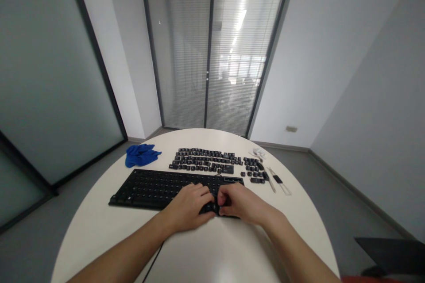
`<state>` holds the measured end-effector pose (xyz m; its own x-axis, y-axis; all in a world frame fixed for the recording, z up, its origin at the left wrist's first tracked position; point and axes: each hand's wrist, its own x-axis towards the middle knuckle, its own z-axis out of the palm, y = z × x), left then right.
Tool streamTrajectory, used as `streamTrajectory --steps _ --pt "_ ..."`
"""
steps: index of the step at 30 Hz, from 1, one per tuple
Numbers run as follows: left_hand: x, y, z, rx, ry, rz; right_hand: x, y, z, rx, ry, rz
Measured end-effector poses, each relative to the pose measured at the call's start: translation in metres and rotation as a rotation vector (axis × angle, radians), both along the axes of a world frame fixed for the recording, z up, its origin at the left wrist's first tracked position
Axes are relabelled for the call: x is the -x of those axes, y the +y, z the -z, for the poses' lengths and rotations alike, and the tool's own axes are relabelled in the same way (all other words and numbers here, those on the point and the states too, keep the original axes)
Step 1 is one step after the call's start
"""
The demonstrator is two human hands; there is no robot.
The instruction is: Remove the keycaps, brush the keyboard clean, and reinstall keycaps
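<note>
A black keyboard (149,185) lies flat on the table, with many of its keycaps off. My left hand (190,205) rests over its front right part, fingers on top and thumb at the front edge, gripping it. Close beside it, my right hand (244,203) is closed, thumb and index finger pinched together low over the keyboard's right end. Whatever lies between those fingertips is too small to make out. Behind the keyboard, loose black keycaps (206,159) are laid out in rows. A second group of keycaps (255,169) sits to their right.
A crumpled blue cloth (142,155) lies at the back left of the round white table (109,239). At the right are a wire keycap puller (277,179), a thin stick-like tool (271,183) and a small white item (259,153). A cable (153,261) runs beneath my left forearm.
</note>
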<state>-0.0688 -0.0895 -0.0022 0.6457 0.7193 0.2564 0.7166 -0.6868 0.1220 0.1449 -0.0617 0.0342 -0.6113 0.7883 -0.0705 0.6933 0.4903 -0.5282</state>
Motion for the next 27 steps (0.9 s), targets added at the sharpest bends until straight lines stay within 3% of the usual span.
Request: streamTrajectory --steps 9,14,20,23,27 --pt "-0.001 0.0 0.001 -0.01 -0.013 -0.005 -0.004 0.006 0.008 0.019 0.053 -0.033" --pt "0.001 0.001 0.0 -0.004 -0.035 -0.006 -0.026 0.022 0.009 0.09 0.145 -0.066" --pt "0.003 0.001 0.0 -0.004 -0.05 -0.006 -0.091 0.059 0.016 -0.343 0.005 0.307" --pt "0.002 0.001 -0.001 -0.005 -0.047 -0.009 -0.112 0.071 0.027 -0.371 -0.117 0.321" --pt "0.003 0.001 -0.001 -0.001 -0.045 -0.007 -0.116 0.078 0.039 -0.339 -0.178 0.295"
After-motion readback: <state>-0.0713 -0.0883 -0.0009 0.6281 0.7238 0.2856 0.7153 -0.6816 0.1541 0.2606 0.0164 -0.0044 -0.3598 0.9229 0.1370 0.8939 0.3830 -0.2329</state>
